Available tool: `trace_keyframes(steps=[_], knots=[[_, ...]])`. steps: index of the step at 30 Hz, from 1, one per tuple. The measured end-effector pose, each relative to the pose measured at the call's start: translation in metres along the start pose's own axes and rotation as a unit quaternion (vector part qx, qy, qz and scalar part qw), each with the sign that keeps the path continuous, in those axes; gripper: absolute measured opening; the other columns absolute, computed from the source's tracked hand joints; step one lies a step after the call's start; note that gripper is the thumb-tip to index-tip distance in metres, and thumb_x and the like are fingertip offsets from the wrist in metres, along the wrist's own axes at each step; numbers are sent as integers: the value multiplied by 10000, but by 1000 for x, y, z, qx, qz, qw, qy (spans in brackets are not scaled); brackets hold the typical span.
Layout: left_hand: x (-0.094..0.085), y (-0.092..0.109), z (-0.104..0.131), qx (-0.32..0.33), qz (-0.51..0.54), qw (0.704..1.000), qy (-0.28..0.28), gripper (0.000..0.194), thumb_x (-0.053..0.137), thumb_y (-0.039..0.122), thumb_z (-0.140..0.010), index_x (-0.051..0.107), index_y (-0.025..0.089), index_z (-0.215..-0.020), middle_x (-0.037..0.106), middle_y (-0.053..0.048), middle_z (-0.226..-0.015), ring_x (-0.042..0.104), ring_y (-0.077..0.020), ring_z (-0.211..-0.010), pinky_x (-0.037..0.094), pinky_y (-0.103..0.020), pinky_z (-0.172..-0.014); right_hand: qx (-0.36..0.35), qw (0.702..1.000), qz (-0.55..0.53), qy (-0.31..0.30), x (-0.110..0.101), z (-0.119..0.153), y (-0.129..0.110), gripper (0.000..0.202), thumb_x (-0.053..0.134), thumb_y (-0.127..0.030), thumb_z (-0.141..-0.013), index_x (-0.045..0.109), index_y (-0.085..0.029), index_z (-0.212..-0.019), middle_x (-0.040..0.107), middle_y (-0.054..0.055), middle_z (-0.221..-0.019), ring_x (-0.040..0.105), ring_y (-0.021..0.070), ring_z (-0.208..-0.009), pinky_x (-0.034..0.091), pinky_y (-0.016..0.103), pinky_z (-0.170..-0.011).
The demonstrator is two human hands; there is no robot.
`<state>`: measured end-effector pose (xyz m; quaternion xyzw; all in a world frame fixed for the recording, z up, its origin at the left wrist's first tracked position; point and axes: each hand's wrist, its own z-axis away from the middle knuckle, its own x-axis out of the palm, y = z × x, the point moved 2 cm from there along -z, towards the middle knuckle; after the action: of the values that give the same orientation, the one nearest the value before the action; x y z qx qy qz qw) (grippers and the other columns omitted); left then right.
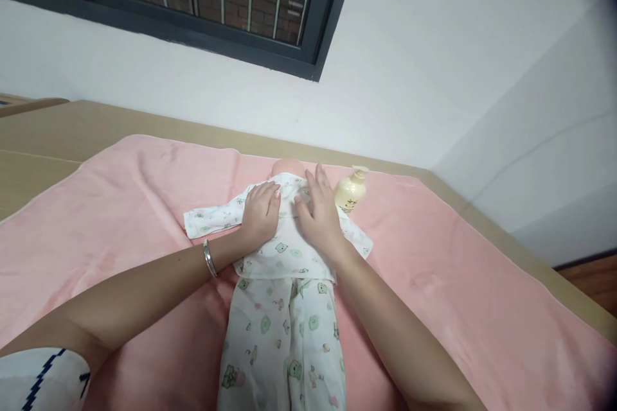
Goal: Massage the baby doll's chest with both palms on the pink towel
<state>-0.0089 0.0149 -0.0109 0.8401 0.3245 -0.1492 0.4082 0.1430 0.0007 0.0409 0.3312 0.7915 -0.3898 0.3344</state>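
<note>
A baby doll in a white printed top (282,263) and matching trousers (277,340) lies stretched out in front of me, its bald head (288,167) at the far end. My left hand (261,210) rests flat on the left side of its upper body, fingers together and extended. On the other side lies my right hand (318,212), its thumb and fingers spread on the top near the shoulder. Neither hand grasps anything. The left sleeve (212,219) reaches out sideways; the right sleeve (355,236) is partly covered by my right hand and wrist. The doll's face is not visible.
A pale yellow pump bottle (351,190) stands just right of my right hand, by the doll's shoulder. Beneath everything spreads a pink cloth (159,192) over a tan surface (116,119). Behind are a white wall (395,77) and a dark-framed barred window (308,67).
</note>
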Motion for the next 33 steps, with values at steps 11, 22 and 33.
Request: trace_keyframes(steps=[11,22,33], knots=[[3,-1,0,2,5,1000,10,389,357,305,-987,643,154,-1204,640,-140,-1320,551,-285,-1276,404,-503,-1126,-41,997,-38,-45,1,-3,6,578,412,-390,-1004,381,-181,-1541,308,115,-1625,167,272,-1543,167,554,-1244],[-4,15,1,14,-46,995,-88,441,361,233,-961,607,116,-1308,473,-168,-1524,396,-304,-1444,299,-522,-1213,-53,998,5,26,-53,-11,13,576,364,-150,-914,481,-179,-1478,372,82,-1599,335,245,-1487,308,510,-1216],[-6,103,-22,-202,536,788,-225,573,352,528,-976,585,167,-1356,518,-119,-1507,437,-246,-1438,314,-405,-1220,119,985,-3,126,-108,-18,51,644,383,-149,-870,409,-65,-1508,372,150,-1586,339,272,-1485,324,514,-1210]])
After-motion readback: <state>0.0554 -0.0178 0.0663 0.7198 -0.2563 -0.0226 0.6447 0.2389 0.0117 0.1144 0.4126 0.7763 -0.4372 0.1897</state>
